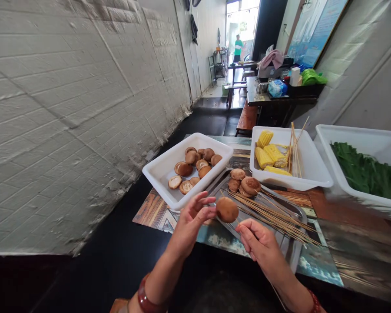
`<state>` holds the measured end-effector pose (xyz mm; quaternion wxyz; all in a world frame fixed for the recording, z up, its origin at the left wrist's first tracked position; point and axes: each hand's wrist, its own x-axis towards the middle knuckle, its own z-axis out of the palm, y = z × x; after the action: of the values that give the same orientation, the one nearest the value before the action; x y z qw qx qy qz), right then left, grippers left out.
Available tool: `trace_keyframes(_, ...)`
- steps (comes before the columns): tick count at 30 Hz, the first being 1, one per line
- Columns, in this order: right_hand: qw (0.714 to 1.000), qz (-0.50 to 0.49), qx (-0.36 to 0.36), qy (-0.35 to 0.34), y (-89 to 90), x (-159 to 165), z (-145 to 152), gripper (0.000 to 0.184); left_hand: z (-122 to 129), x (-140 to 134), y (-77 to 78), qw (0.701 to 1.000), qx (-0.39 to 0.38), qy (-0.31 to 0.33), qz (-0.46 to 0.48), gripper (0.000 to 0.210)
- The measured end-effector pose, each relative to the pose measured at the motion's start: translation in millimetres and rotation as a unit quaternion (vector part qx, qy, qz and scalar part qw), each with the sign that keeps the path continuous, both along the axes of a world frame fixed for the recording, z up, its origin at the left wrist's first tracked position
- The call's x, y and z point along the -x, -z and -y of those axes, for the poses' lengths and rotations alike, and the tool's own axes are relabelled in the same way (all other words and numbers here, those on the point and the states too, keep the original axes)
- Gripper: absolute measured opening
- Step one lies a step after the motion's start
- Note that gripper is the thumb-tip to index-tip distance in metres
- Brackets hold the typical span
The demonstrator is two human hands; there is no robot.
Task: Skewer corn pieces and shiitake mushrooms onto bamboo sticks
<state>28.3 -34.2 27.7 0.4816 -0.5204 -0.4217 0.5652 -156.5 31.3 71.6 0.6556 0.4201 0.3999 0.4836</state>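
A brown mushroom cap (227,210) is pierced by a thin bamboo skewer, whose tip pokes out above it. My right hand (259,243) pinches this skewer just below the cap, and its shaft runs back under my forearm. My left hand (193,217) has its fingers spread, with thumb and fingertips at the cap's left edge; whether they press on it is unclear. Behind my hands, a metal tray (301,213) carries a bundle of bamboo skewers (273,217) and several skewered mushrooms (250,185). To the left, a white plastic bin (156,176) contains loose mushrooms (191,157).
Another white bin (316,176) holds corn pieces (273,154) and upright skewers. At far right, a third bin (329,134) contains green leaves (368,169). A white brick-patterned wall (84,108) runs along the left. Farther back stand a cluttered table (254,93), a bench (247,116) and a person (237,47).
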Motion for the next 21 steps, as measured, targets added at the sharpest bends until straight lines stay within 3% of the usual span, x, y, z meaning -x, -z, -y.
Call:
trace_keyframes(5,0.997,-0.073,0.018,-0.014,9.4,-1.0,-5.0,0.047,-27.2,29.7,-31.2,0.992,-0.08,-0.068,-0.07,0.042)
trace_keyframes(9,0.994,-0.106,0.021,-0.016,18.0,0.7,-7.5,0.045,-80.3,38.8,-46.2,0.97,-0.126,-0.08,-0.19,0.044)
trace_keyframes(12,0.993,-0.113,0.023,-0.016,20.1,1.0,-8.7,0.046,-129.8,39.7,-40.3,0.939,-0.157,-0.036,-0.303,0.046)
trace_keyframes(15,0.993,-0.113,0.029,-0.018,20.7,0.7,-9.7,0.048,-175.0,40.1,-26.6,0.848,-0.22,-0.015,-0.481,0.039)
trace_keyframes(17,0.992,-0.117,0.034,-0.018,22.2,0.3,-10.2,0.05,-198.8,42.1,-18.9,0.813,-0.234,-0.018,-0.533,0.033)
trace_keyframes(21,0.991,-0.124,0.042,-0.016,26.7,-0.4,-10.6,0.049,-228.6,52.0,-12.9,0.781,-0.249,-0.015,-0.572,0.029)
